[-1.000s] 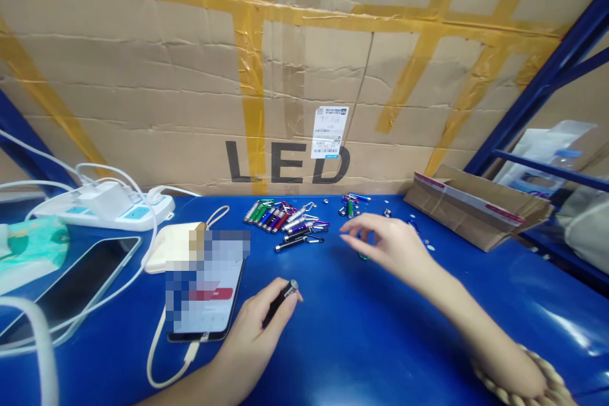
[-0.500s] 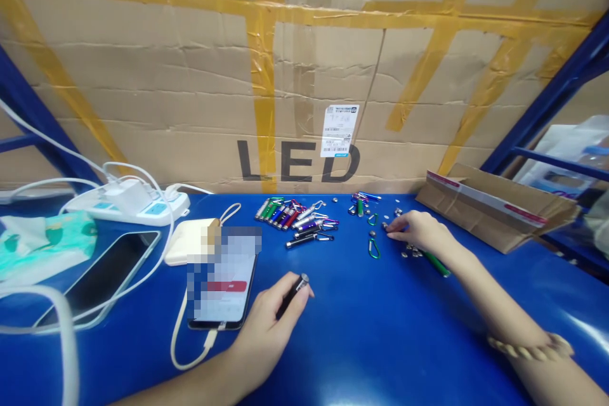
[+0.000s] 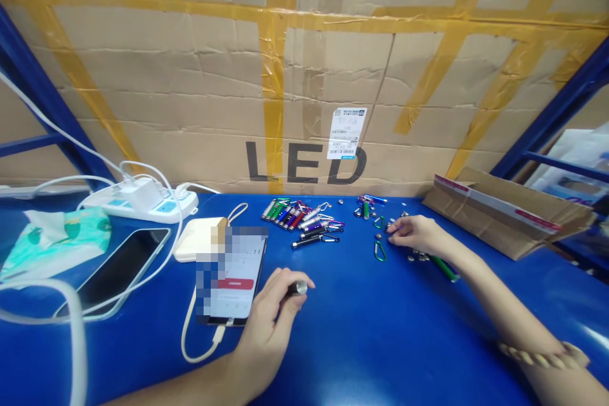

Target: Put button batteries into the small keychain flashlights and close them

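My left hand [image 3: 271, 323] is closed around a small black flashlight [image 3: 298, 288], its silver end turned towards me. Over the scattered small silver parts [image 3: 419, 256] is my right hand [image 3: 421, 235], thumb and fingertips pinched together low at the table; what they grip, if anything, is too small to make out. Beside those fingertips lies a green carabiner [image 3: 379, 251]. A green flashlight tube [image 3: 445, 268] rests partly under the right wrist. At the back middle several coloured mini flashlights [image 3: 285, 218] with clips lie in a row, a black one [image 3: 307, 242] nearest me.
A phone [image 3: 238, 292] on a charging cable lies beside my left hand, below a cream power bank [image 3: 195, 240]. Further left are another phone [image 3: 118, 273], a tissue pack [image 3: 71, 241] and a white power strip [image 3: 111, 203]. An open cardboard tray [image 3: 499, 219] stands at right, before a large carton [image 3: 214, 89].
The flashlight in my left hand has turned so its end faces me more. My right hand stays pinched among the small parts. The whole view has shifted slightly.
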`<state>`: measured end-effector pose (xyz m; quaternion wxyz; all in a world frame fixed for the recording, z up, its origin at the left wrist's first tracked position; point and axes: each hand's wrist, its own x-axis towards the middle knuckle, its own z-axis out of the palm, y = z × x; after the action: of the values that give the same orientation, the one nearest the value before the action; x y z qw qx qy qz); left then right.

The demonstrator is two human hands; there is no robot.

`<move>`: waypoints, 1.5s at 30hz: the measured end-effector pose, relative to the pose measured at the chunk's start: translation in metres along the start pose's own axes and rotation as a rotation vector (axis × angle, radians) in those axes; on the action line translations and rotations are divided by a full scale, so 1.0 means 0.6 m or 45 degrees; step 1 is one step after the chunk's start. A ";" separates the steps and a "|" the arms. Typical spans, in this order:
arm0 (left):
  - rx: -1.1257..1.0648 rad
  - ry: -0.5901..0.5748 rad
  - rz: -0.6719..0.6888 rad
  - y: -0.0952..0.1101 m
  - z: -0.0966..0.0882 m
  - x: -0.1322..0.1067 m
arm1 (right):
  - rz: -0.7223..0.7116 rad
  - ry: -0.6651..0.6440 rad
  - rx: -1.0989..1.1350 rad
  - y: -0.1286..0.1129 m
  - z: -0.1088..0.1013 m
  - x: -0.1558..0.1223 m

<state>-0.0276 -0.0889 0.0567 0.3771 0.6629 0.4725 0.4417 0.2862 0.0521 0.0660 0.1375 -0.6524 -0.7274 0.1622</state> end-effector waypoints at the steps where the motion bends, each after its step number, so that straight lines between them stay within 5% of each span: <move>1: 0.001 0.021 0.031 0.000 0.000 -0.001 | -0.006 0.000 0.011 -0.001 0.000 -0.001; 5: -0.020 0.040 0.109 0.001 0.002 0.001 | -0.034 0.115 -0.016 -0.018 -0.001 -0.008; 8: -0.002 -0.089 0.062 0.006 0.002 0.005 | -0.174 0.314 0.008 -0.062 0.001 -0.026; 12: 0.043 -0.231 -0.019 0.013 0.003 0.010 | -0.766 0.595 0.349 -0.150 0.018 -0.078; 17: 0.103 -0.259 -0.004 0.012 0.005 0.013 | -1.135 0.335 0.642 -0.217 0.050 -0.138; 26: 0.077 -0.278 -0.061 0.006 0.010 0.019 | -1.329 0.147 0.451 -0.205 0.055 -0.143; 37: 0.065 -0.319 -0.135 -0.009 0.013 0.021 | -1.074 -0.168 0.517 -0.216 0.049 -0.149; 41: 0.096 -0.329 -0.206 0.003 0.011 0.022 | -1.068 0.121 0.494 -0.197 0.029 -0.132; 43: 0.090 -0.348 -0.287 0.012 0.009 0.023 | -0.866 0.342 0.299 -0.172 0.010 -0.116; 45: 0.069 -0.357 -0.333 0.018 0.008 0.024 | -0.469 0.419 -0.070 -0.139 -0.010 -0.096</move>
<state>-0.0174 -0.0786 0.0681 0.4754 0.6608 0.5091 0.2795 0.2195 -0.0128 0.1071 0.2636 -0.5301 -0.8059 0.0061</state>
